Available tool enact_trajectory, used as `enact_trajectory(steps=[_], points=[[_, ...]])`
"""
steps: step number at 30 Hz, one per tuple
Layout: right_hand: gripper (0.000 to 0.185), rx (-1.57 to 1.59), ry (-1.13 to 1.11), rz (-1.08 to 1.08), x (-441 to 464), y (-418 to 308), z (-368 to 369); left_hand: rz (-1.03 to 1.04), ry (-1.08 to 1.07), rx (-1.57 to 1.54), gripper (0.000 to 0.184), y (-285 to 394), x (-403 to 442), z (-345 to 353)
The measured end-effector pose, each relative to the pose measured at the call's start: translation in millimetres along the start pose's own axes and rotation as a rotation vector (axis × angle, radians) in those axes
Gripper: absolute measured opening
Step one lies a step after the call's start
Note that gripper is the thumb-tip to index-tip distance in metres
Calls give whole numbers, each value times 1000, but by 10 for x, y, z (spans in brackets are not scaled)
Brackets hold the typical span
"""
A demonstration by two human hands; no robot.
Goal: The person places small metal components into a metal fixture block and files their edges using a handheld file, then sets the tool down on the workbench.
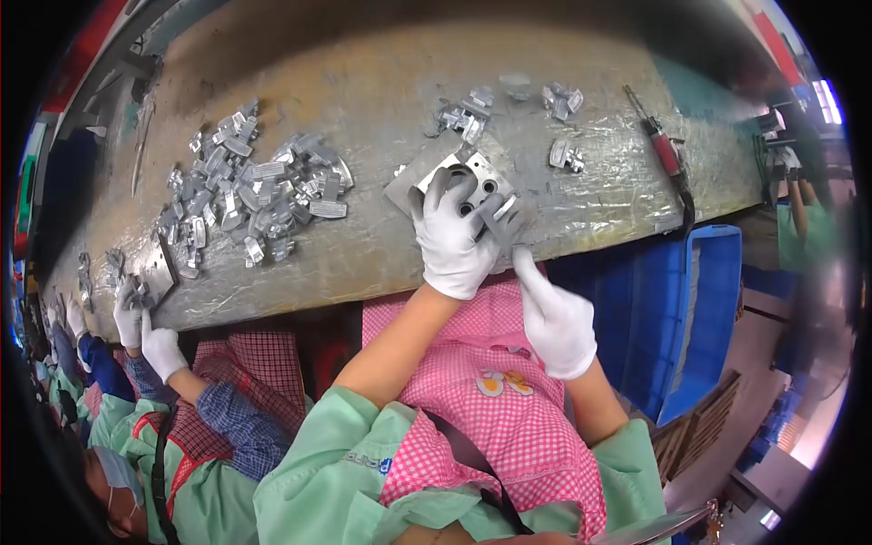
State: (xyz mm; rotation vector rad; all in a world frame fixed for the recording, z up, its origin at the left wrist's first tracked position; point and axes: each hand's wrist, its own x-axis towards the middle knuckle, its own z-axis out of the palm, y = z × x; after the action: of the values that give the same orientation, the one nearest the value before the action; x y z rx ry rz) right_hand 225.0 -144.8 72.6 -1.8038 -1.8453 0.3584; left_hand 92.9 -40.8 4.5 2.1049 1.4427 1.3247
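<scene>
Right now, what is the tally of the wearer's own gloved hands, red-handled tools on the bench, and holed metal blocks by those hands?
Gloved left hand and right hand: 2
Red-handled tool: 1
Holed metal block: 1
Total: 4

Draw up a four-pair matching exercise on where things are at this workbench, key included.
1. Red-handled tool
2. Blue plastic crate
3. Metal block with round holes
4. Large heap of small metal parts

A. Beneath the gloved left hand
B. On the left part of the workbench
C. Below the bench's near edge, to the right
D. On the right part of the bench

Pairs: 1-D, 2-C, 3-A, 4-B
</scene>
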Motion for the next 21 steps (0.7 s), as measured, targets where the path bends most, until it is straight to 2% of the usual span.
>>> enact_trajectory(steps=[3, 5, 6, 9, 12, 13, 16, 18, 20, 21], points=[[45, 128, 52, -5, 334, 89, 136, 31, -39, 52, 36, -90, -72, 33], [43, 86, 49, 7, 473, 155, 166, 6, -44, 30, 35, -56, -41, 21], [41, 2, -123, 169, 469, -43, -8, 10, -53, 38, 34, -58, -20, 1], [40, 70, -87, 77, 107, -75, -68, -13, -47, -10, 38, -11, 16, -18], [41, 15, -159, 153, 127, -77, -128, -23, -31, -4, 37, -33, -52, 24], [41, 49, -140, 140, 269, -71, -121, 43, -36, 27, 39, -106, -69, 22], [40, 89, -27, 20, 486, 92, 64, 39, -53, 24, 42, -86, -61, -1], [40, 86, -62, 1, 492, 165, 99, 74, -15, 13, 37, -153, -51, 35], [40, 320, 40, -114, 478, 262, 192, 72, -20, -2, 39, -150, -66, 26], [41, 309, -7, -77, 484, 255, 160, 59, -21, 1, 39, -141, -77, 27]])
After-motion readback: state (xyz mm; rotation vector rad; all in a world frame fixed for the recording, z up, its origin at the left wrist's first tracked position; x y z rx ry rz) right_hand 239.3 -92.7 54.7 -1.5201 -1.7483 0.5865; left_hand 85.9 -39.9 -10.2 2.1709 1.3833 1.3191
